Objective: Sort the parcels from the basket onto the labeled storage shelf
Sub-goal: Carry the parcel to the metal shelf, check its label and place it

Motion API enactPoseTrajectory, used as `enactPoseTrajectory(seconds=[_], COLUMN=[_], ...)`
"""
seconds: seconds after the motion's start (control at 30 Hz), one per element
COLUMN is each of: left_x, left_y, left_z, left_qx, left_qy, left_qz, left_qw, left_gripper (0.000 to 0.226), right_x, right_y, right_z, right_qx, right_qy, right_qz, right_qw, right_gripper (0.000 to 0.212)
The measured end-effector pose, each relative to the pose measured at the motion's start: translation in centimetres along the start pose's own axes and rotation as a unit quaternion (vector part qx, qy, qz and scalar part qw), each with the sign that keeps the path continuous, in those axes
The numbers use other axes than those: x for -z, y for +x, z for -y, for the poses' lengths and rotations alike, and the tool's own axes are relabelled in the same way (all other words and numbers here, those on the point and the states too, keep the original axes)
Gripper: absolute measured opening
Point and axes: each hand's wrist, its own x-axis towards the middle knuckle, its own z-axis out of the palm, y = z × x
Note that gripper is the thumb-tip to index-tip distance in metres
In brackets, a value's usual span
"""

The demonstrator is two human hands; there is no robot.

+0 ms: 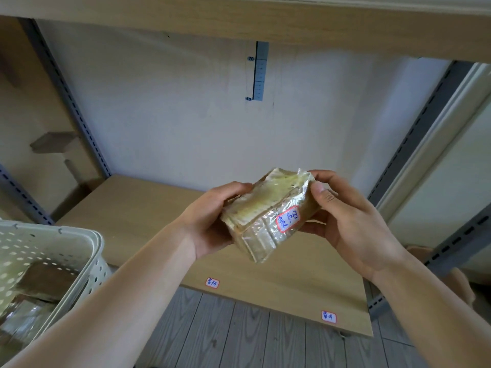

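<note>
The parcel (268,216), a small carton wrapped in shiny clear tape, is held in the air between the two hands, above the front half of the lower shelf board (148,208) and well apart from the basket (87,251) at the lower left, where further wrapped parcels are seen lying inside. In the head view, which is the only one given, the left hand (212,221) is closed around the left end of the parcel from the side and below, and the right hand (353,224) is closed on its right end, with the thumb pressed on the upper corner; so both hands are grasping the same parcel and neither is nearer to it. The long axis of the parcel is seen to run from the lower left, near the person, up to the far right, and the box is tilted so that its handwritten sticker (288,218) is turned toward the camera. Two shelf labels are fixed on the front edge of the board: one (212,282) below the left hand, the other (328,317) farther right. It is judged that the sticker is being read and compared with them; the small writing cannot be made out with certainty, so the right place cannot be told
</note>
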Motion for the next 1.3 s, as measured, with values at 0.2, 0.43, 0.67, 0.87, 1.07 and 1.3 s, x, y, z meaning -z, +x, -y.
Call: enactPoseTrajectory(seconds=[0.2, 0.43, 0.67, 0.87, 1.07, 1.3], left_x=[0.1, 0.5, 1.2, 2.0, 1.7, 3.6], left_y=[-1.9, -4.4, -4.9, -5.6, -5.6, -4.5], left_z=[0.2, 1.0, 1.3, 1.0, 0.9, 0.2], left_qx=[-0.070, -0.128, -0.200, -0.176, -0.222, -0.245], left_qy=[0.070, 0.119, 0.103, 0.113, 0.060, 0.149], left_qz=[0.017, 0.018, -0.025, 0.032, -0.041, -0.149], left_qw=[0.995, 0.984, 0.974, 0.977, 0.972, 0.946], left_gripper=[0.021, 0.041, 0.038, 0.066, 0.068, 0.033], right_x=[0.5, -0.1, -0.5, -1.4, -1.9, -3.2], right_y=[0.1, 0.0, -0.4, -0.2, -0.1, 0.0], right_z=[-0.3, -0.3, 0.0, 0.2, -0.2, -1.4], right_qx=[-0.010, -0.020, 0.022, 0.052, 0.057, 0.125], right_qy=[-0.020, 0.015, 0.040, 0.074, 0.000, -0.226], right_qz=[-0.023, -0.026, 0.037, -0.052, -0.061, -0.058], right_qw=[0.999, 0.999, 0.998, 0.995, 0.996, 0.964], right_gripper=[0.034, 0.035, 0.026, 0.014, 0.037, 0.049])
